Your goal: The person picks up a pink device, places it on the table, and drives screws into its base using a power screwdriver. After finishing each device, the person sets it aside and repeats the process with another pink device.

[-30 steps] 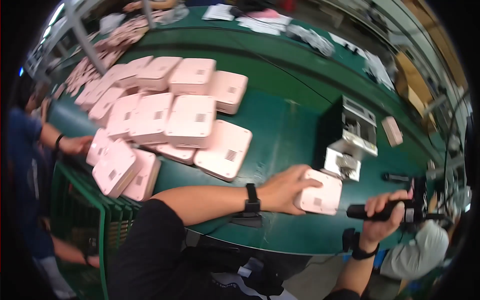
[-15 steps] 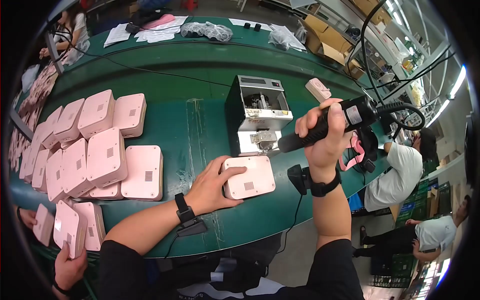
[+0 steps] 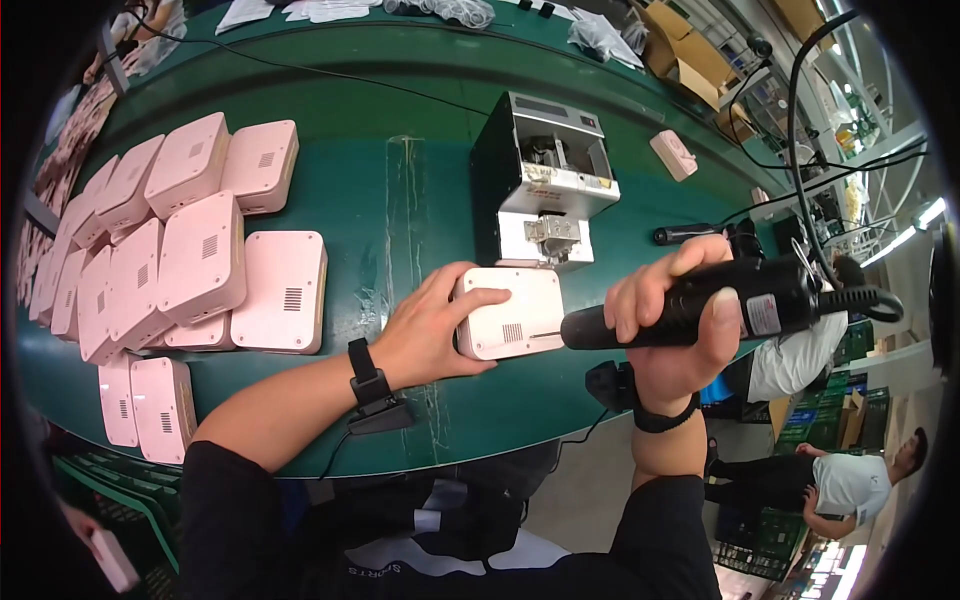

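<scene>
My left hand (image 3: 432,325) grips a pale pink plastic box (image 3: 530,298) by its left side, thumb on top. The box lies on the green table with its vented side up and screw holes at its corners. My right hand (image 3: 680,325) is closed around a black corded electric screwdriver (image 3: 765,300), held nearly level. Its thin bit reaches over the box's lower right corner; I cannot tell if it touches. Just beyond the box stands a black and silver screw feeder (image 3: 545,180).
Many similar pink boxes (image 3: 205,260) are piled on the left. A small pink part (image 3: 673,155) and a black tool (image 3: 685,233) lie to the right. At lower left, another person's hand (image 3: 85,525) holds a pink box near green crates (image 3: 125,500). Another person (image 3: 850,485) stands at right.
My right hand has lowered the screwdriver from beside the feeder to the box's corner. The other person's hands have left the table edge, where two boxes now rest. My view has shifted.
</scene>
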A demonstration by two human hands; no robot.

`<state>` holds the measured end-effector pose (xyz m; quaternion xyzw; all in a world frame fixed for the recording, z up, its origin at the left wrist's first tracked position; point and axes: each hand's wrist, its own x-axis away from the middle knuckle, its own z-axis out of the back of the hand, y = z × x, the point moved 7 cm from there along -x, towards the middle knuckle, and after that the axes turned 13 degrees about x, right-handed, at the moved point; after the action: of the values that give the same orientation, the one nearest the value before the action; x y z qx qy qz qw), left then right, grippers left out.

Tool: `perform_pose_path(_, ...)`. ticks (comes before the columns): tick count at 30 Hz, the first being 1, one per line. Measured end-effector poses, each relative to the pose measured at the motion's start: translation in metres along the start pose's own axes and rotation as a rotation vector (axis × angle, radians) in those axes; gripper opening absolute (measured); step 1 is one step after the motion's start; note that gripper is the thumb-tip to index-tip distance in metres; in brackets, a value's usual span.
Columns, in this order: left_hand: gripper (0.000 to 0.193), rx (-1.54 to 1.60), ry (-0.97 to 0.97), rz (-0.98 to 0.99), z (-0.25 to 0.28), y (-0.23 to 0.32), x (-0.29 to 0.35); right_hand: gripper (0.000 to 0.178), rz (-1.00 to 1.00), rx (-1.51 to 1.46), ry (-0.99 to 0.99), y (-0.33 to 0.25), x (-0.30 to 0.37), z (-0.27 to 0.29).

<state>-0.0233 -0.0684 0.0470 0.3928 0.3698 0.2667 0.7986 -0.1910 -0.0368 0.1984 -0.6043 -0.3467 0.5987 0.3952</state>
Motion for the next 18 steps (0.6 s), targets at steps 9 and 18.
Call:
perform_pose_path(9,0.077,0.037,-0.006,0.052,-0.005,-0.004,0.000,0.046,-0.009,0.046,-0.052,0.016,0.020,-0.001)
perform_pose_path(18,0.079,0.001,0.054,0.035,-0.003,-0.003,0.001,0.043,-0.014,-0.029,-0.014,0.024,0.027,0.003)
